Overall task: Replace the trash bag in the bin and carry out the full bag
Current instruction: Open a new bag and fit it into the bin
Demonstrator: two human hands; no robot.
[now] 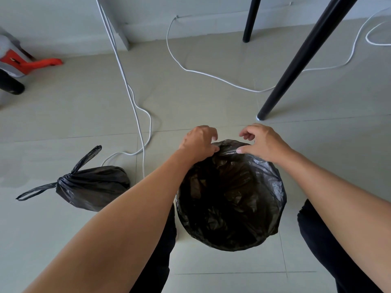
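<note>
Upper left of the frame: an orange-and-grey appliance (19,60) stands by the wall, well apart from the work. Lower left: the full bag (93,187) lies on the floor tiles, its neck knotted and its two handle loops splayed, not yet carried out. A white cable (137,111) trails down the floor between that bag and your arms; mind it when you step away. Centre: your left hand (198,142) has its fingers curled and pinching the far edge of the fresh liner (232,197), which sits in the lower centre of the frame, opened out and draped so fully that the bin beneath is hidden. Your right hand (264,144) is just beside the left at the same far edge, thumb tip resting on the plastic, the other fingers bent and held apart above it, gripping nothing that can be seen. Upper right: two black furniture legs (306,60) stand clear of the job. Judgement: the liner is being seated. Close the right fingers on the edge, draw both hands apart along the rim, fold the plastic evenly down outside, and leave slack inside so it will not tear or slip in.
</note>
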